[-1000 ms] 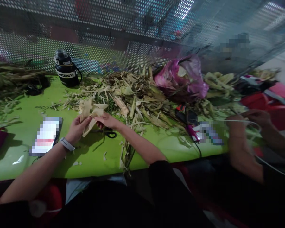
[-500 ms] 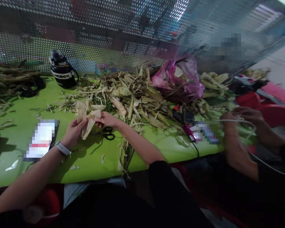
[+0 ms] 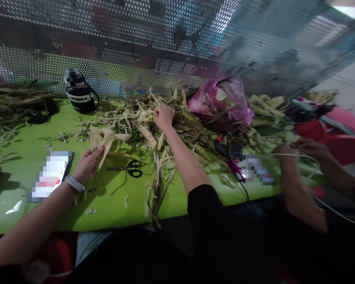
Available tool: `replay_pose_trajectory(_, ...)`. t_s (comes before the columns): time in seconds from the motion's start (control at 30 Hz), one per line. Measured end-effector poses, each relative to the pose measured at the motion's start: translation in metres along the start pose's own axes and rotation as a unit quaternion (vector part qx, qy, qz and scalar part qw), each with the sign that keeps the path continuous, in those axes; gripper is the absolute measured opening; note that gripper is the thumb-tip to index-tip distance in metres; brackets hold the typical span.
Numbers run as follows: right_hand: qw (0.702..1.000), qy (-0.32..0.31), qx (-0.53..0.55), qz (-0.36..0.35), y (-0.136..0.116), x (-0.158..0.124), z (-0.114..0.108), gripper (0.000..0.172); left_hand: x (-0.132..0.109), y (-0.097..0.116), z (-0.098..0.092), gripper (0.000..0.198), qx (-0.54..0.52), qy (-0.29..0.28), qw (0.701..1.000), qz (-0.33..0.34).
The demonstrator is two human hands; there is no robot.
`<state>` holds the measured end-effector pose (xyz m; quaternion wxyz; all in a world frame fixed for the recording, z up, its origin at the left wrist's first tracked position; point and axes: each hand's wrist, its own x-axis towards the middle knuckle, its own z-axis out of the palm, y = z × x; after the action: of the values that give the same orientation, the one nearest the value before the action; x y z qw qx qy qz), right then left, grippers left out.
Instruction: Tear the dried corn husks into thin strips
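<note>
My left hand (image 3: 90,161), with a pale watch strap at the wrist, pinches a bunch of dry, cream-coloured corn husk (image 3: 104,142) over the green table. Farther off, my right hand (image 3: 165,116) reaches into the heap of corn husks (image 3: 192,130), its fingers curled down onto a pale husk there; the fingertips are partly hidden. Between my arms, black-handled scissors (image 3: 133,169) lie on the table, blades toward the left.
A phone (image 3: 51,175) lies left of my left hand. Behind stand a black flask (image 3: 79,92) and a perforated metal screen (image 3: 130,47). Beyond the heap sits a pink plastic bag (image 3: 221,104). At right, a co-worker's hands (image 3: 298,150) are beside a white cord.
My right hand has let go of the husk in my left hand and moved away and to the right, onto the heap. The scissors are now uncovered. My left hand keeps the husk.
</note>
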<state>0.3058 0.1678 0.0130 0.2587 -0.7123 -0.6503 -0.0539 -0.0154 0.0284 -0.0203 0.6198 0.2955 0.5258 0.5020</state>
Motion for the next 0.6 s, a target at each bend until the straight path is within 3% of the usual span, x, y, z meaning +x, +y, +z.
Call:
replay_pose_trajectory(0.13,0.981,0.133,0.141,0.021,0.013,0.033,-0.023,0.012,0.000,0.006,0.002,0.016,-0.009,0.007,1.000,-0.010)
replay_pose_trajectory(0.23,0.953,0.170,0.250,0.009,0.027,0.052,-0.040,0.013,0.001,0.009,0.004,0.012,-0.021,0.014,1.000,-0.010)
replay_pose_trajectory(0.43,0.883,0.267,0.385,0.015,0.041,0.051,-0.071,0.019,0.015,0.005,0.004,0.012,-0.002,0.038,0.999,-0.034)
replay_pose_trajectory(0.5,0.873,0.266,0.409,-0.006,0.040,0.048,-0.075,0.025,0.026,0.002,0.009,0.013,0.007,0.023,0.999,-0.036)
replay_pose_trajectory(0.6,0.865,0.210,0.455,-0.032,0.035,0.041,-0.071,0.035,0.053,-0.003,0.029,0.011,0.035,-0.028,0.999,0.009)
